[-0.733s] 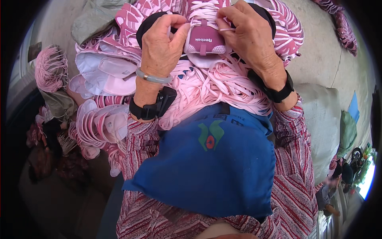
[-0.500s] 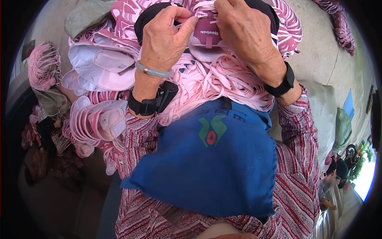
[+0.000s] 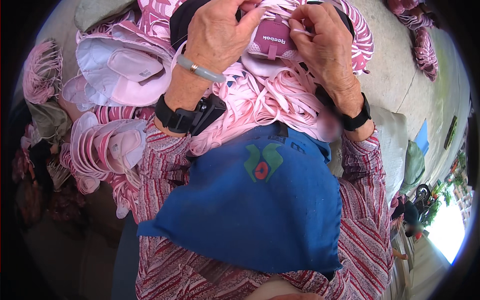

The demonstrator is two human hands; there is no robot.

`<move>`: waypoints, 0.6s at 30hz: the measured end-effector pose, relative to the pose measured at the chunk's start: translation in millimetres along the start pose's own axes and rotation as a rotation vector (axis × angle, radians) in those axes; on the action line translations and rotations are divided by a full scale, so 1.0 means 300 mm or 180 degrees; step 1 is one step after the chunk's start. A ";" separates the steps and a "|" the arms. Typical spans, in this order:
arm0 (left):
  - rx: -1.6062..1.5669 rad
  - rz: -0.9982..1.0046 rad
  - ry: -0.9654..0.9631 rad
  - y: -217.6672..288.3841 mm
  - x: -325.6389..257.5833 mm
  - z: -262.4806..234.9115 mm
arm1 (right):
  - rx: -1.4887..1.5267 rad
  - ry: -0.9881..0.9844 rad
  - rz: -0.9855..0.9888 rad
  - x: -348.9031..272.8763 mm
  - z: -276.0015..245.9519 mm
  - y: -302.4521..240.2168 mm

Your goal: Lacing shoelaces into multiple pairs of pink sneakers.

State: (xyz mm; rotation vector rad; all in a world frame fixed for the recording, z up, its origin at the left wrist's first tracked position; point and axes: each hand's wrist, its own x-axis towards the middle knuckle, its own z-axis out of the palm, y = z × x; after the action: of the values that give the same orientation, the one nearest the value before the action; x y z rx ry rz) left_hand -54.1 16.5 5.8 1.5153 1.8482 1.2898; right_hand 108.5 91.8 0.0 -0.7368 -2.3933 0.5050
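A pink and mauve shoe upper, its tongue toward me, lies at the top edge over a heap of pale pink shoelaces. At its left side is my left hand, thumb and finger drawn together by the lacing; the fingertips are partly cut off and what they hold is hidden. On the right my right hand is closed, pinching a pale shoelace between thumb and forefinger beside the tongue. The lace heap rests on my lap above a blue apron.
Stacked pink and white shoe uppers lie to the left, with more uppers below them. A bundle of pink laces hangs at the far left. Further uppers lie on the concrete floor at right, near a grey sack.
My right hand has moved down and right from the top of the shoe, drawing a lace with it. My left hand has shifted slightly up. The view has moved a little.
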 end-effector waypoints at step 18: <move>0.0143 -0.0123 0.0070 -0.009 -0.013 -0.008 | 0.0390 -0.0176 0.0224 0.004 -0.034 0.005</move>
State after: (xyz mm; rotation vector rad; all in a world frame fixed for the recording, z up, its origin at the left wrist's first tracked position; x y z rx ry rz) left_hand -56.2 12.2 3.8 1.4863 1.9228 1.2601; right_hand 114.5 95.4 7.6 -0.7637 -2.3693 0.7029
